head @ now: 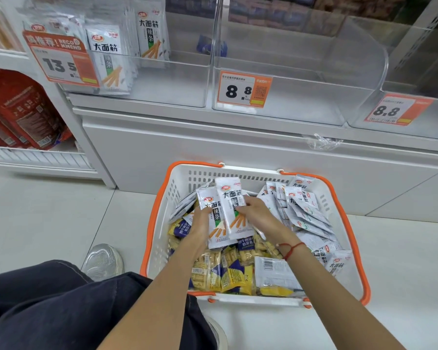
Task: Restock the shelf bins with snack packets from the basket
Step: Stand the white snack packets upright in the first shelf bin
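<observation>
A white basket with an orange rim (349, 223) stands on the floor below the shelf, full of white snack packets (306, 210) and yellow-blue packets (228, 274). My left hand (200, 223) grips one white packet (216, 223) over the basket. My right hand (258, 213) pinches another white packet (234, 198) beside it, held upright. On the shelf, the left clear bin (162, 84) holds several matching white packets (109, 59). The middle bin (301, 97) looks bare.
Orange price tags (243, 89) hang on the bin fronts. Red bags (23, 109) fill a wire shelf at the left. A white cabinet front (213, 147) runs under the bins. My knee (61, 299) and a shoe (104, 261) are left of the basket.
</observation>
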{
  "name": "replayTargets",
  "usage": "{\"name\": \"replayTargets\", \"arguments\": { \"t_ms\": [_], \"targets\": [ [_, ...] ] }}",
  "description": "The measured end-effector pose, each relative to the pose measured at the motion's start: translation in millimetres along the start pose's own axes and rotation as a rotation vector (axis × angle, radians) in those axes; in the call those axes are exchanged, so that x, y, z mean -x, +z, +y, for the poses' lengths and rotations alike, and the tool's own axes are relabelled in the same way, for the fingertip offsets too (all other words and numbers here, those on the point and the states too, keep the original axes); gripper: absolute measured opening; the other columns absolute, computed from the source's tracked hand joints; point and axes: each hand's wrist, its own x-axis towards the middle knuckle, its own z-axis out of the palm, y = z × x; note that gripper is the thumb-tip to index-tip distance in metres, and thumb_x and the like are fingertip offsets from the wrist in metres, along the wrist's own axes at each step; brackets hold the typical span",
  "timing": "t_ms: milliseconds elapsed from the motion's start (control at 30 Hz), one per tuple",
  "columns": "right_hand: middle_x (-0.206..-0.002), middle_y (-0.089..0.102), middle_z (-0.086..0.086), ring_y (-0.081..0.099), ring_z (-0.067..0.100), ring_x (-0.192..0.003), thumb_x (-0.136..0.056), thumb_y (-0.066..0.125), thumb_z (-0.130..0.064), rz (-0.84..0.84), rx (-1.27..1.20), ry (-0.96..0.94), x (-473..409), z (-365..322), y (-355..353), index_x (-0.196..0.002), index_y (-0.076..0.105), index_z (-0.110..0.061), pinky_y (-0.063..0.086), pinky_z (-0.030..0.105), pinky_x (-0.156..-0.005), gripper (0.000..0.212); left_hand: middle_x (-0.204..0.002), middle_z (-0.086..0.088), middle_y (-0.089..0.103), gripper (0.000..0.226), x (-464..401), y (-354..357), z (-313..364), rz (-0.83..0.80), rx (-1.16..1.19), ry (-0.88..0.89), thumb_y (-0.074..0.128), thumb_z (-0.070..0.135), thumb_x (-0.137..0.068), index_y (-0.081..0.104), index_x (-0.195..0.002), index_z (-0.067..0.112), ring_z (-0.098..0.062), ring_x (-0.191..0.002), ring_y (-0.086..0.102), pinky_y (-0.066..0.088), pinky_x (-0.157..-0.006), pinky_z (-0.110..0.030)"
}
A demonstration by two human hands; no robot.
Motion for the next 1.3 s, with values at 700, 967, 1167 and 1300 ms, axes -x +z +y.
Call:
{"name": "replayTargets", "arguments": {
  "t_ms": [700,967,1167,1300],
  "targets": [
    [-0.118,0.048,0.002,0.050,0.015,-0.103,-0.098,0.029,-0.016,-0.018,0.146,-0.345,-4.3,-79.7,6.5,-0.131,0.039,-0.034,0.042,0.026,-0.085,0.039,-0.110,-0.022,0.063,0.048,51.4,7.7,124.3,-0.062,0.084,0.265,0.035,0.034,-0.089,0.057,-0.117,0.002,-0.028,-0.092,0.057,0.046,-0.083,-0.035],
    [-0.111,0.057,-0.006,0.056,0.003,-0.097,-0.101,0.040,-0.019,0.025,0.167,-0.719,-6.2,-184.0,5.2,-0.119,0.047,-0.036,0.046,0.015,-0.088,0.025,-0.113,-0.016,0.061,0.036,85.0,-47.6,226.0,0.081,-0.311,0.589,0.039,0.034,-0.087,0.057,-0.103,0.008,-0.031,-0.105,0.056,0.044,-0.095,-0.044],
    [-0.128,0.043,-0.003,0.040,0.010,-0.118,-0.098,0.045,-0.022,0.127,0.255,-0.958,-19.3,-266.1,33.8,-0.146,0.026,-0.025,0.034,0.026,-0.101,0.051,-0.113,0.010,0.060,0.025,114.4,-120.5,302.3,0.001,-0.508,0.904,0.046,0.013,-0.097,0.049,-0.120,0.021,-0.005,-0.102,0.055,0.041,-0.089,-0.021],
    [-0.132,0.040,-0.001,0.043,0.017,-0.123,-0.096,0.049,-0.014,0.224,0.149,-1.035,-40.6,-316.1,47.7,-0.141,0.032,-0.017,0.038,0.038,-0.105,0.049,-0.106,0.014,0.059,0.028,105.1,-153.4,346.5,0.121,-0.613,1.096,0.058,0.010,-0.093,0.049,-0.115,0.023,-0.001,-0.098,0.054,0.040,-0.077,-0.003]
  ]
}}
